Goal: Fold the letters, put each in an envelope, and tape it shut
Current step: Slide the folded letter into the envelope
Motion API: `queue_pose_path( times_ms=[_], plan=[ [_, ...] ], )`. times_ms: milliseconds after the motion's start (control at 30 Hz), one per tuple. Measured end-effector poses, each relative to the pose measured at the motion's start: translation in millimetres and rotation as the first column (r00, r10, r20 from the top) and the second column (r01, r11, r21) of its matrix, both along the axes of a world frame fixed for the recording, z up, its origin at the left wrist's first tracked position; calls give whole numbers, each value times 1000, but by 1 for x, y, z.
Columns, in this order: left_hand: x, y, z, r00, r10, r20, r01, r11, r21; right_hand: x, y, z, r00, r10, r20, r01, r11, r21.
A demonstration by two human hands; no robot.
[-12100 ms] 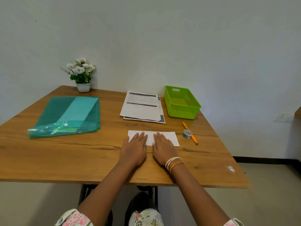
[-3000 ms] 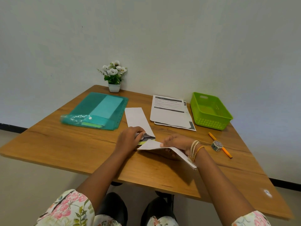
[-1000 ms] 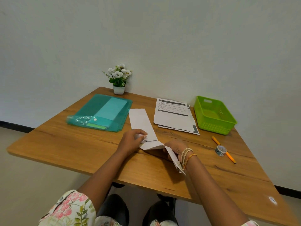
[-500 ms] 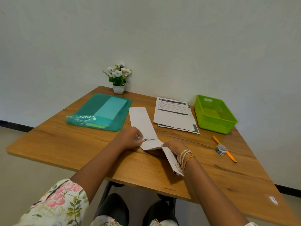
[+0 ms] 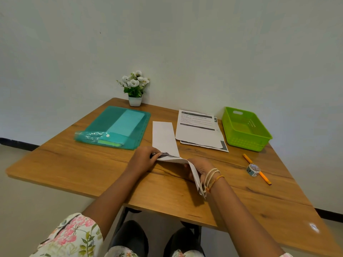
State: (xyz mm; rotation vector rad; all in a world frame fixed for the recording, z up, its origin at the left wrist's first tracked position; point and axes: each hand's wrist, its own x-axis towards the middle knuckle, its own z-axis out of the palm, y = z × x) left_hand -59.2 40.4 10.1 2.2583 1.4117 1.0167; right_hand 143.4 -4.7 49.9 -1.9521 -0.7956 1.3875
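A long white envelope [image 5: 163,136] lies flat on the wooden table [image 5: 74,164], its near end toward me. My left hand [image 5: 143,160] pinches that near end, where a dark inner patch shows at the mouth. My right hand [image 5: 199,168] grips the folded letter [image 5: 194,173]. The letter bends from the envelope's mouth across to my right wrist, and its far end meets the mouth beside my left fingers. How far it is inside I cannot tell. A small roll of tape [image 5: 252,169] sits to the right, against an orange pen [image 5: 247,158].
A stack of printed letters [image 5: 198,130] lies behind the envelope. A green basket [image 5: 230,127] stands at the back right. A teal plastic folder [image 5: 118,125] lies at the back left, with a small potted plant [image 5: 135,88] by the wall.
Since twelve seconds ago my hands left the flat folded paper and an envelope came onto the table. In the last second the letter's end moved closer into the envelope's mouth.
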Motion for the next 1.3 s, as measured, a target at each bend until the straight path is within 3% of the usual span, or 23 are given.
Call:
queue_pose_path(
  times_ms=[133,300,467,633,700,767,900,1033,1100,1167,1233,1300],
  plan=[
    [-1,2,-2,1000,-14,6,14,1000,-4,1,0,-2,996,-60,-68,60,998,-6],
    [-2,4,-4,1000,-20,-4,20,1000,12,-6,1,-8,996,-89,-23,92,986,141],
    [-3,4,-6,999,-35,-31,36,999,35,-12,3,-7,990,-118,-75,127,984,122],
    [-2,4,-7,999,-25,-25,27,999,43,-15,8,-4,990,-140,-14,140,975,171],
    [-3,6,-6,1000,7,1,-7,999,39,-14,4,1,986,-127,-104,139,984,114],
    [-3,6,-6,999,35,31,-36,999,36,-10,-1,6,944,-138,-299,151,988,20],
    [-3,3,-6,998,26,55,-30,997,71,3,1,1,830,-271,-487,275,959,-66],
    [-3,3,-7,998,32,56,-36,997,69,8,-4,0,670,-299,-680,295,947,-126],
    [-4,3,-7,999,18,44,-22,997,71,7,-4,2,697,-284,-659,277,954,-118],
    [-4,3,-7,999,6,44,-9,998,65,2,-4,2,807,-250,-535,235,967,-96],
    [-4,4,-6,998,3,57,-6,998,62,-4,-4,-1,930,-188,-317,189,982,-28],
    [-4,5,-7,998,-6,62,1,997,76,-10,-1,-10,979,-187,-79,196,973,118]
  ],
)
